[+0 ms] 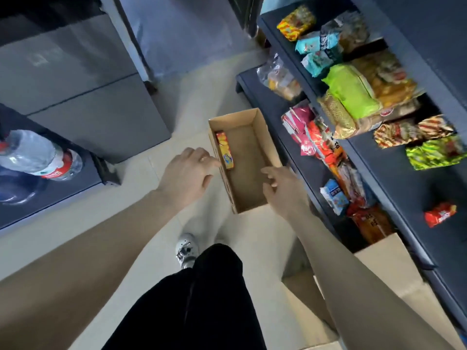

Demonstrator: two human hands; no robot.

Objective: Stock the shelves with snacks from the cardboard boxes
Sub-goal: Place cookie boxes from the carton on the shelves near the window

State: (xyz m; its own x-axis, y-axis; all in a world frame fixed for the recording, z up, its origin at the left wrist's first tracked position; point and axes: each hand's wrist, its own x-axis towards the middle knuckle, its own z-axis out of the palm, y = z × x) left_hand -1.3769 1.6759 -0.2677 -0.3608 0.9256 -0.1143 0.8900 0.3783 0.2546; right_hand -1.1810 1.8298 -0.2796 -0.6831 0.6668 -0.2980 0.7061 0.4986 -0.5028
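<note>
One lone snack pack, yellow and red, lying flat along the left wall inside the cardboard box. Nothing else visible on the box bottom, so probably close to emptied. Parked open-topped on the pale floor, just beside the dark shelves, likely to keep the carry from box to shelf short.

Closing in from both sides: left hand spread, fingers fairly straight, tips at the box's outer left wall near the pack, gripping nothing. Can't tell whether touching the cardboard. Right hand over the right rim, fingers loosely curled, holding nothing either. Looks like steadying the box on one side and going for the pack, or perhaps lifting the whole box. Hard to call.

Over on the shelves, bright bags crowded in rows, with bare space on the near tier around a red packet, so room for more. Second cardboard box at the shelf foot, close by the right forearm. Water bottles well off to the left.
</note>
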